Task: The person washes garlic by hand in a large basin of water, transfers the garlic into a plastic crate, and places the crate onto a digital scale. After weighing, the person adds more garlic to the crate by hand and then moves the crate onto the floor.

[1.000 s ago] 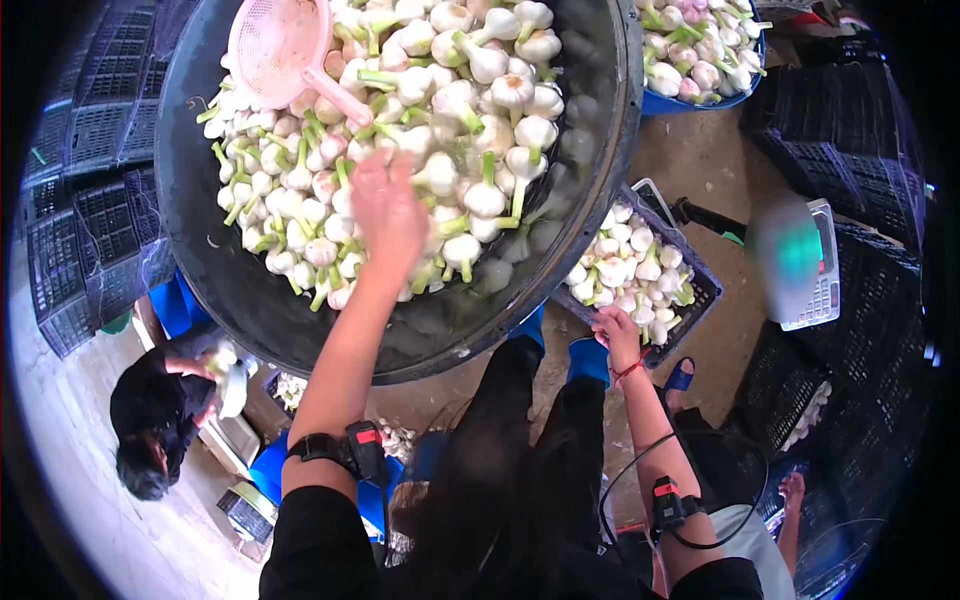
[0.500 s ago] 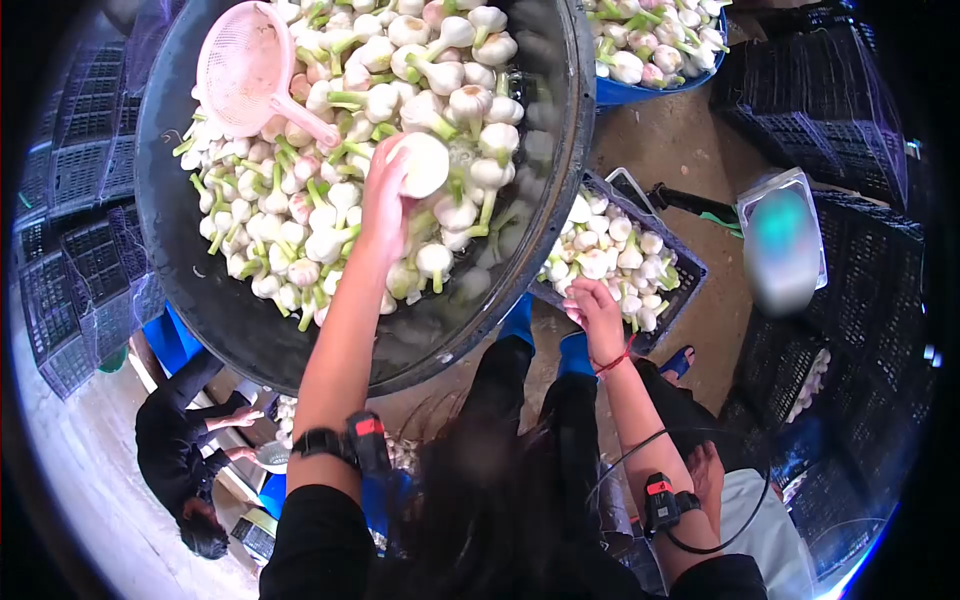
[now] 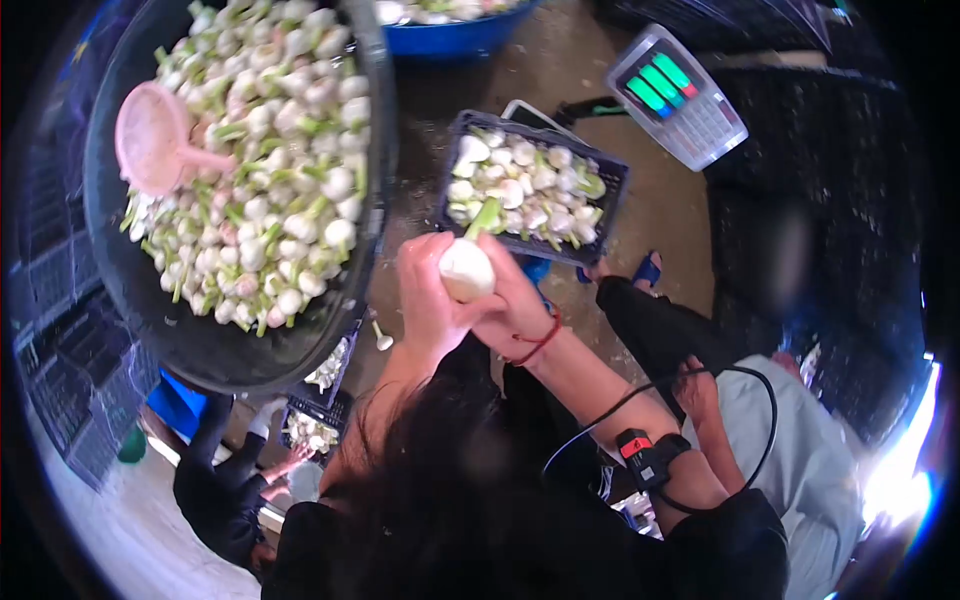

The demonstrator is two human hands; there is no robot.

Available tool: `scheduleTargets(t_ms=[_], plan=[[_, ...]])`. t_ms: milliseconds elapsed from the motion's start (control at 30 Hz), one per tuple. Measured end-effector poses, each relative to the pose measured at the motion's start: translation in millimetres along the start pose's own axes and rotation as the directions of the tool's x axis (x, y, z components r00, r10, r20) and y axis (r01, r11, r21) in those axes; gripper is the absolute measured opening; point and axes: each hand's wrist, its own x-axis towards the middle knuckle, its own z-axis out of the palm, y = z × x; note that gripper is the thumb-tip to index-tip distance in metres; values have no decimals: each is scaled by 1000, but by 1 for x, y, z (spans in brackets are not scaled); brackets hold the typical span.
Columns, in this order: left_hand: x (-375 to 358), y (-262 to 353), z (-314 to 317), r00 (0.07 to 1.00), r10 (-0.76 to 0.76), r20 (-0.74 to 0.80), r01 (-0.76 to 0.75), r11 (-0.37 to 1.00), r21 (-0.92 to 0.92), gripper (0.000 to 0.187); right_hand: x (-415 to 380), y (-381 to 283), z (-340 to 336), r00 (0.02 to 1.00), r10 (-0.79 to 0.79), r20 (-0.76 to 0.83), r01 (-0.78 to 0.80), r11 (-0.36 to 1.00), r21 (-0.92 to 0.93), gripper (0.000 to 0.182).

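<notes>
A large white garlic bulb [image 3: 467, 270] with a green stem is held between my two hands, in front of my body. My left hand [image 3: 425, 295] wraps round its left side, and my right hand [image 3: 508, 300] closes on it from the right, with a red string on that wrist. Just beyond my hands, a dark plastic crate [image 3: 612, 205] holds many garlic bulbs. To the left stands a big black tub [image 3: 230, 365] full of garlic bulbs with green stems. A pink strainer [image 3: 150, 140] lies on top of that garlic.
A digital scale [image 3: 690, 120] with a lit green display stands at the upper right. A blue tub [image 3: 455, 38] of garlic is at the top. One loose bulb [image 3: 383, 341] lies on the floor. One co-worker [image 3: 225, 490] works at lower left; another person [image 3: 790, 460] is at my right.
My left hand has moved right, out of the black tub, with the garlic bulb. My right hand has come to meet it and now grips the bulb too. The view has turned right.
</notes>
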Motion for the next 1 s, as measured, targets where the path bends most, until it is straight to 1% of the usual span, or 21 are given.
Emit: scheduleTargets(t_ms=[67, 133, 167, 200, 233, 267, 333, 400, 433, 500, 533, 567, 600, 633, 700, 733, 767, 833, 900, 967, 1000], plan=[[-6, 3, 13, 989, -94, 113, 102, 993, -62, 51, -13, 7, -19, 989, 107, -103, -75, 958, 276, 40], [-14, 5, 36, 983, -111, 147, 132, 980, -146, 45, -24, 0, -47, 983, 86, -162, -38, 959, 280, 42], [-22, 2, 44, 904, -361, 228, 411, 879, -241, 43, -22, 3, -81, 973, 79, -216, -20, 964, 264, 43], [-25, 0, 50, 757, -566, 326, 651, 697, -301, 42, -19, 2, -111, 962, 69, -264, -2, 969, 246, 44], [-27, 3, 55, 752, -583, 307, 654, 719, -234, 37, -15, -10, -130, 943, 69, -324, 32, 955, 296, 46], [-31, 4, 57, 757, -573, 314, 647, 728, -228, 37, -8, -16, -155, 951, 9, -308, 88, 950, 299, 51], [-40, 9, 55, 772, -547, 324, 629, 730, -268, 37, 1, -41, -188, 926, 11, -377, 68, 979, 194, 67], [-42, 25, 50, 746, -554, 369, 654, 716, -246, 38, -12, -65, -188, 713, 267, -648, 93, 881, 465, 83], [-44, 32, 47, 713, -589, 381, 689, 690, -221, 38, -17, -60, -219, 741, 235, -629, 90, 894, 439, 87], [-53, 42, 45, 681, -620, 390, 722, 657, -218, 38, -45, -52, -234, 605, 96, -791, 193, 945, 263, 78], [-57, 45, 42, 694, -606, 390, 709, 670, -221, 38, -59, -45, -251, 591, 19, -807, 202, 964, 171, 77], [-60, 48, 37, 669, -615, 417, 723, 668, -174, 38, -76, -44, -248, 507, -44, -861, 202, 977, 69, 73], [-64, 53, 34, 644, -625, 442, 734, 667, -127, 39, -92, -39, -261, 477, -70, -876, 181, 983, 21, 65], [-68, 59, 32, 677, -622, 393, 718, 675, -170, 36, -106, -33, -280, 447, -97, -889, 159, 987, -28, 58], [-76, 72, 20, 716, -598, 359, 678, 719, -153, 30, -141, -26, -297, 450, -205, -869, 117, 978, -170, 39], [-78, 77, 15, 738, -589, 328, 654, 744, -135, 26, -155, -24, -307, 453, -242, -858, 48, 968, -247, 42], [-82, 80, 7, 704, -637, 314, 692, 715, -98, 22, -168, -21, -320, 454, -279, -846, -20, 946, -323, 46], [-97, 83, -10, 662, -711, 236, 734, 679, -15, 21, -190, -15, -363, 619, -261, -741, -49, 929, -368, 29], [-123, 75, -29, 667, -727, 162, 735, 678, 17, 23, -215, -17, -342, 557, -275, -783, -103, 913, -394, 20], [-160, 43, -46, 871, -490, -41, 488, 851, 193, 27, -230, -21, -333, 581, -258, -772, -148, 899, -412, 20], [-180, 26, -56, 875, -482, -55, 483, 857, 182, 27, -236, -22, -330, 594, -229, -771, -198, 887, -416, 19]])
